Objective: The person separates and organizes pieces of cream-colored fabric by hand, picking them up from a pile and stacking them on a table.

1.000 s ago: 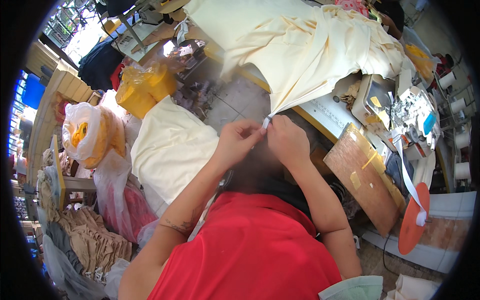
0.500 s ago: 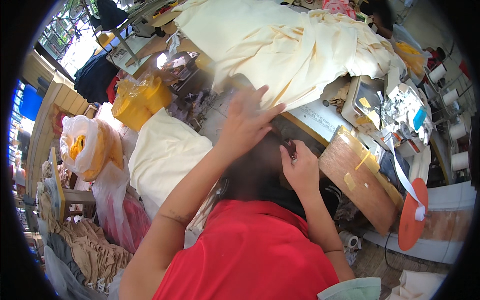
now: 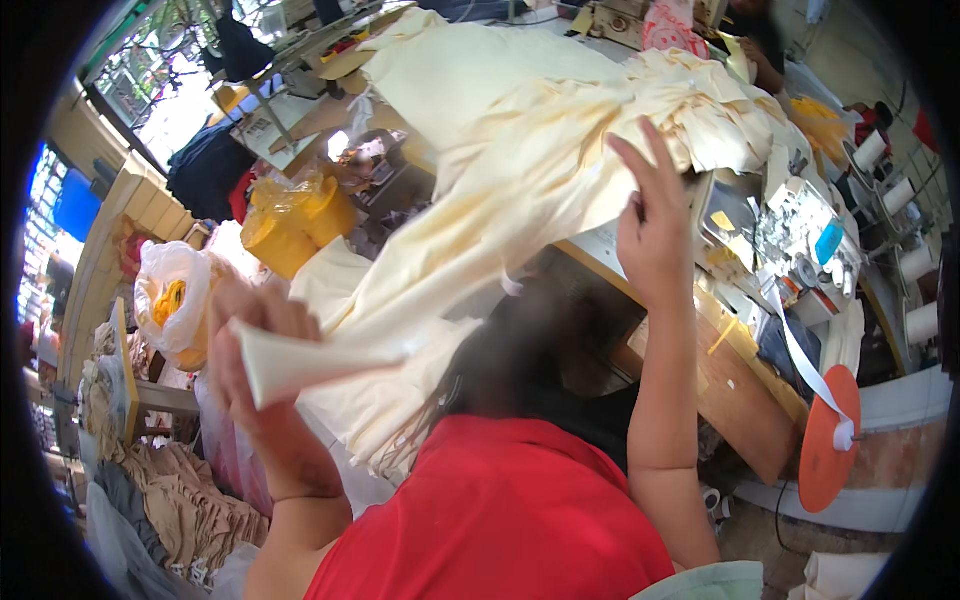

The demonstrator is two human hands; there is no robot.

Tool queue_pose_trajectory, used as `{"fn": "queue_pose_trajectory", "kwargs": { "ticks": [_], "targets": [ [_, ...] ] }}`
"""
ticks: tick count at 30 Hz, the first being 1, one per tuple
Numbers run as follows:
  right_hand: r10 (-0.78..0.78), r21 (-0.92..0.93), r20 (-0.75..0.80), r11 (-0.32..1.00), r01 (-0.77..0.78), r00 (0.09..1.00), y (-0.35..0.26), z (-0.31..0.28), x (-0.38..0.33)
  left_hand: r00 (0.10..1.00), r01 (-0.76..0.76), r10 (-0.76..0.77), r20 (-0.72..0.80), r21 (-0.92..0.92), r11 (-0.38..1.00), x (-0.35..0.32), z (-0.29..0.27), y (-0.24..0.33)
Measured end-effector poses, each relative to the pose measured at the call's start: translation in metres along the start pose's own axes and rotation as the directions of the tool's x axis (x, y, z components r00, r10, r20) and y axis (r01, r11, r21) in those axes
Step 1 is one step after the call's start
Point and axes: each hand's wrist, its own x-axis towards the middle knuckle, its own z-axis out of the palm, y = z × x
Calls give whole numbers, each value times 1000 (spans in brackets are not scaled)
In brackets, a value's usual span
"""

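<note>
A large cream cloth [image 3: 510, 170] is spread in folds over the work table. My left hand [image 3: 265, 315], blurred by motion, is closed on a bunched end of it, out at the left. From that hand the cloth stretches in a long slanting fold up to the heap. My right hand [image 3: 655, 235] is raised before the heap at the right, its fingers apart and holding nothing. Whether its fingertips touch the cloth I cannot tell. More cream cloth [image 3: 380, 420] hangs in my lap area, below the stretched fold.
A sewing machine [image 3: 800, 240] stands on the right, with white tape running to an orange disc [image 3: 830, 440]. Thread cones [image 3: 900, 195] line the far right. Yellow bundles [image 3: 300, 225] and a white plastic bag [image 3: 175, 300] sit at the left. Another person [image 3: 760, 50] is at the upper right.
My left hand has swung left and down, now gripping the cloth and drawing it across. My right hand has risen from near my body, its fingers now spread.
</note>
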Motion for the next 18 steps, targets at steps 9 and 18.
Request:
{"fn": "queue_pose_trajectory", "kwargs": {
  "ticks": [9,18],
  "targets": [
    [-95,278,586,956,-89,805,-25,6,36,717,-282,690,101,947,155,-59,-84,168],
    [-21,683,541,594,-425,841,-66,20,102,939,117,232,-252,873,473,-29,-165,178]
  ]
}}
